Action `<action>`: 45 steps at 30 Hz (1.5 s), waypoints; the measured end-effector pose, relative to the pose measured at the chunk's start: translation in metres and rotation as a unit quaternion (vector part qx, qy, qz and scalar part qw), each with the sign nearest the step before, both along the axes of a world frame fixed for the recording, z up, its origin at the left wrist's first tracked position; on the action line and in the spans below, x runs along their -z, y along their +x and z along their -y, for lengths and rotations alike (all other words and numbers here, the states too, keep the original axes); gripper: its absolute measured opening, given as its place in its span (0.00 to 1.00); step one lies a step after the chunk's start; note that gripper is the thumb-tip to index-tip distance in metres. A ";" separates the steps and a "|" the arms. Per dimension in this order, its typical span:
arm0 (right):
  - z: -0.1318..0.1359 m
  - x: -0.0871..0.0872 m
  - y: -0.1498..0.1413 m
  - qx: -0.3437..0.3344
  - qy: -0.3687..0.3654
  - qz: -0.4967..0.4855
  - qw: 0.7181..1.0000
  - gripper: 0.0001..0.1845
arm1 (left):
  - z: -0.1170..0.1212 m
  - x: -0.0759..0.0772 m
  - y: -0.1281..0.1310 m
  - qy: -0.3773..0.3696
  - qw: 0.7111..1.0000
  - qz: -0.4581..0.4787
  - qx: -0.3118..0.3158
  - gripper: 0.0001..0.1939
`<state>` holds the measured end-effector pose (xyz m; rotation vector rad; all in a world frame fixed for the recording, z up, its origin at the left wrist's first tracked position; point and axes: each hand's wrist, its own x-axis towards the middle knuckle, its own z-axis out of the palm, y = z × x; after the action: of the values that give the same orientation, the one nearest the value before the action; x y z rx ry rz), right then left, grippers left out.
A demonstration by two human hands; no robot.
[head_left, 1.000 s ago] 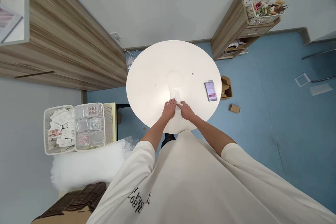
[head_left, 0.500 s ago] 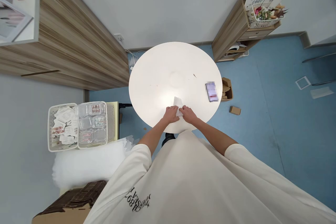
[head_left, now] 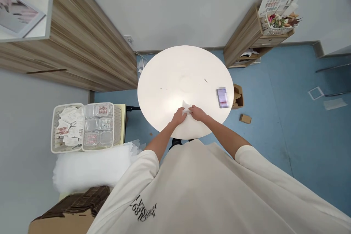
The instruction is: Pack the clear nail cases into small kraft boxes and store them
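Between my two hands is a small, thin white sheet, creased, with a pointed corner sticking up away from me. Whether it is paper or foam wrap I cannot make out. My left hand pinches its left side, fingers bent. On the other side my right hand grips it with thumb and fingers together. Both hands are over the near part of the round white table. If anything lies inside the sheet, my fingers hide it.
A phone-like thing, blurred out, lies at the table's right. To the left stand white baskets with cards and clear boxes, beside a stack of white foam sheets. An open cardboard box and a small carton are on the floor.
The white sheet is now more gathered and creased, and less of it shows. My hands have moved up slightly and closed in on it. The whole view has shifted a little.
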<state>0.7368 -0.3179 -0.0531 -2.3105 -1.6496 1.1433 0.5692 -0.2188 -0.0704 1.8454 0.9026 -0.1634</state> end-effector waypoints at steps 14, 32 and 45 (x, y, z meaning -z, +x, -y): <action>-0.027 0.023 -0.009 0.203 0.005 0.022 0.979 0.23 | 0.022 0.010 -0.013 0.018 0.998 0.024 -0.055 0.37; -0.010 0.033 -0.028 0.366 -0.033 -0.049 0.929 0.13 | 0.025 -0.001 -0.001 0.054 0.992 -0.102 0.044 0.42; -0.034 0.032 -0.064 0.364 -0.014 -0.045 0.930 0.12 | 0.010 -0.007 -0.043 0.076 0.993 -0.094 0.011 0.36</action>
<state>0.6729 -0.2843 -0.0847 -2.4819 -0.6178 1.0524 0.5261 -0.2291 -0.0637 2.0060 1.0498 -0.2925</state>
